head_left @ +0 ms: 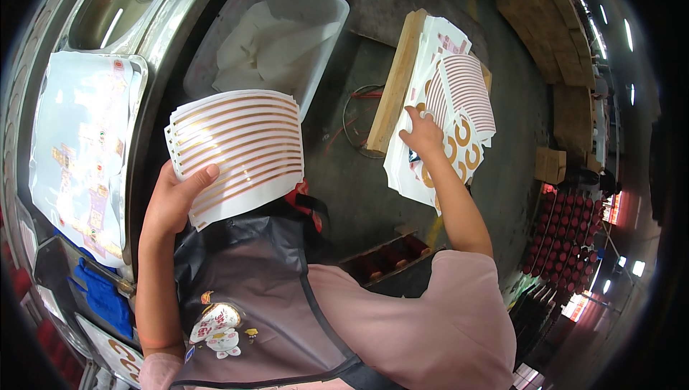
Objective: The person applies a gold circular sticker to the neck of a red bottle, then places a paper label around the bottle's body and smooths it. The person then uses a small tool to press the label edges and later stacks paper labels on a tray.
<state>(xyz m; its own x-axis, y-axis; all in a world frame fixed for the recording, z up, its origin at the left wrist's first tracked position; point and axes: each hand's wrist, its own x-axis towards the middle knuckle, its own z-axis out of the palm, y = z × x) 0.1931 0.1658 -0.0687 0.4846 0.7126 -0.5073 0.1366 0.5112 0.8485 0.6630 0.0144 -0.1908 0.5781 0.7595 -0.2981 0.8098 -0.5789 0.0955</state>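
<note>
My left hand [176, 195] is closed on the left edge of a stack of white sheets [240, 153] printed with curved gold stripes, thumb on top. The layered edges show several sheets held in front of my apron. Out to the right, my right hand [425, 134] rests at a pile of printed sheets [410, 178], its thumb and forefinger apart. Something small and white shows at its fingers. Beside that hand lie sheets with gold C-shaped rings [463, 153] and a striped sheet [463, 81]; whether the hand touches them cannot be told.
A wooden board [397, 81] edges the pile. Beyond my left hand stands a translucent plastic bin [326, 38] with pale crumpled sheets. At left, a metal sink [129, 2] and a stack of clear-covered prints [72, 124]. Boxes [551, 165] and red cylinders [567, 236] are at right.
</note>
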